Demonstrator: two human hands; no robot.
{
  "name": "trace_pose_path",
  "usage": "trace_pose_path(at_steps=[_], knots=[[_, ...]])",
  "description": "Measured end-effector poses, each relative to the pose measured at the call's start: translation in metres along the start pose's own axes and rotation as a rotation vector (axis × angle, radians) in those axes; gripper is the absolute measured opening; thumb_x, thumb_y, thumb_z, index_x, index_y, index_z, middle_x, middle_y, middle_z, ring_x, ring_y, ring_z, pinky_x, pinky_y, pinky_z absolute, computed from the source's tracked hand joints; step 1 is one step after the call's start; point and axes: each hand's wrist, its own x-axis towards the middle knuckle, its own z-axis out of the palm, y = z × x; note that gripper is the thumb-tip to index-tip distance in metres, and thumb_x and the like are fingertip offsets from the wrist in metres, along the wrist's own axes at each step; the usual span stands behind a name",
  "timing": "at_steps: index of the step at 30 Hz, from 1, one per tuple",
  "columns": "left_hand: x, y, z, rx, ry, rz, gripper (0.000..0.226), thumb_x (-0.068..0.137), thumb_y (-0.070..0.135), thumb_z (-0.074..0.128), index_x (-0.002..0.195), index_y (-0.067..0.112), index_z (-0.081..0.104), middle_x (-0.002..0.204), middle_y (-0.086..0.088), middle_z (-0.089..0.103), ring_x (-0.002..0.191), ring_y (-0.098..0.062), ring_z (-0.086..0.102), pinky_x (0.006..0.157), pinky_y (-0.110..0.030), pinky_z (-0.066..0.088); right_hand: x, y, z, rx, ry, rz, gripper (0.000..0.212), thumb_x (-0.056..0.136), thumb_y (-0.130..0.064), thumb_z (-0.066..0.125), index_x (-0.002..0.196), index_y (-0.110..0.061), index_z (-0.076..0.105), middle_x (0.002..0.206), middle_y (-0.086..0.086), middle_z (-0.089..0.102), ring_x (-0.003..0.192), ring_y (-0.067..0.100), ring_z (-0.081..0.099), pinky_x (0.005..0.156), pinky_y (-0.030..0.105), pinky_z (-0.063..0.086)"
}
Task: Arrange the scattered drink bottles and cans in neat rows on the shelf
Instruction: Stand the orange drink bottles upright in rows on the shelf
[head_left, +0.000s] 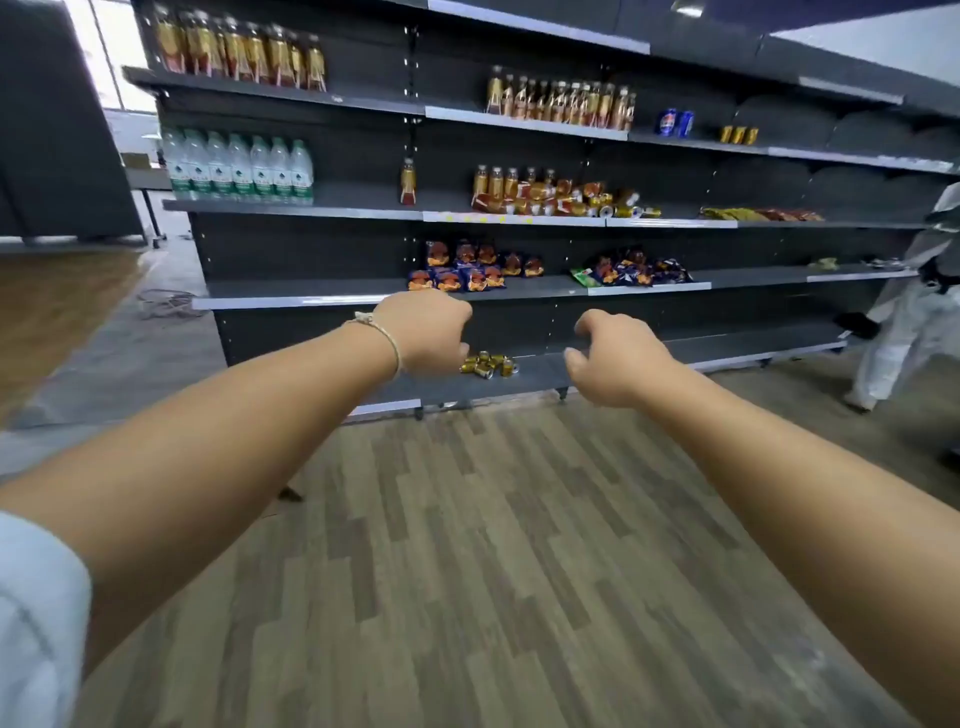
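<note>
A dark shelf unit (311, 210) stands ahead across a wooden floor. On its middle shelf lies a jumble of orange-labelled bottles and gold cans (561, 197), some upright, several toppled. One lone bottle (408, 182) stands to their left. Several small gold cans (488, 364) lie scattered on the bottom shelf. My left hand (423, 332) reaches forward, fingers loosely curled, holding nothing, just left of those cans. My right hand (613, 358) is also stretched out, fingers loosely bent and empty, to the right of the cans.
Neat rows of water bottles (239, 166) and tea bottles (239, 52) fill the left shelves; another row (561, 104), blue cans (675, 123) and gold cans (737, 135) sit higher right. Snack bags (467, 270) lie below. A person in white (904, 322) stands at far right.
</note>
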Motion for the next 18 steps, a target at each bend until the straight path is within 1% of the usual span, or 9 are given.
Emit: trace_pose_path(at_steps=[3,5,8,11,14,16,18], knots=[[0.046,-0.004,0.007,-0.038,0.014,-0.057,0.019,0.091,0.036,0.047,0.097,0.018,0.05,0.092,-0.004,0.055,0.08,-0.023,0.047,0.061,-0.031,0.034,0.046,0.025,-0.005,0.01,-0.008,-0.01,0.051,0.1,-0.039,0.047,0.143,-0.013,0.042,0.136,0.013,0.054,0.121,0.033,0.053,0.088,0.038,0.045],[0.075,-0.009,0.016,-0.064,0.028,-0.088,0.02,0.091,0.036,0.046,0.099,0.018,0.052,0.098,-0.007,0.06,0.081,-0.024,0.047,0.063,-0.031,0.035,0.077,0.037,-0.005,0.02,-0.016,-0.008,0.053,0.101,-0.042,0.046,0.145,-0.012,0.04,0.137,0.013,0.054,0.122,0.034,0.052,0.091,0.04,0.046],[0.117,-0.015,0.03,-0.112,0.058,-0.093,0.017,0.092,0.036,0.045,0.096,0.02,0.049,0.102,-0.009,0.061,0.082,-0.024,0.047,0.066,-0.033,0.038,0.124,0.054,0.003,0.055,0.004,0.008,0.056,0.101,-0.045,0.044,0.145,-0.011,0.04,0.137,0.015,0.054,0.121,0.035,0.053,0.091,0.041,0.046],[0.159,-0.026,0.05,-0.117,0.086,-0.107,0.017,0.093,0.036,0.044,0.096,0.02,0.048,0.099,-0.007,0.061,0.081,-0.024,0.047,0.065,-0.032,0.037,0.173,0.065,0.022,0.113,0.001,0.022,0.056,0.101,-0.045,0.044,0.144,-0.01,0.04,0.138,0.015,0.053,0.121,0.035,0.053,0.088,0.039,0.044],[0.2,-0.042,0.072,-0.14,0.069,-0.128,0.019,0.094,0.036,0.042,0.099,0.02,0.049,0.092,-0.003,0.053,0.081,-0.022,0.044,0.066,-0.032,0.037,0.223,0.07,0.046,0.133,-0.023,0.014,0.056,0.101,-0.045,0.045,0.144,-0.011,0.041,0.14,0.014,0.053,0.124,0.034,0.052,0.092,0.04,0.044],[0.229,-0.058,0.09,-0.162,0.051,-0.14,0.016,0.094,0.037,0.041,0.094,0.022,0.047,0.089,0.0,0.051,0.081,-0.023,0.046,0.064,-0.032,0.038,0.259,0.07,0.064,0.138,-0.036,0.014,0.055,0.1,-0.045,0.046,0.143,-0.011,0.043,0.139,0.013,0.054,0.123,0.033,0.052,0.092,0.039,0.045],[0.26,-0.079,0.109,-0.171,0.043,-0.153,0.017,0.095,0.037,0.039,0.091,0.022,0.048,0.087,0.0,0.052,0.08,-0.023,0.048,0.062,-0.032,0.038,0.297,0.071,0.08,0.147,-0.032,0.011,0.052,0.099,-0.045,0.048,0.139,-0.011,0.047,0.134,0.012,0.057,0.12,0.032,0.054,0.091,0.038,0.046]])
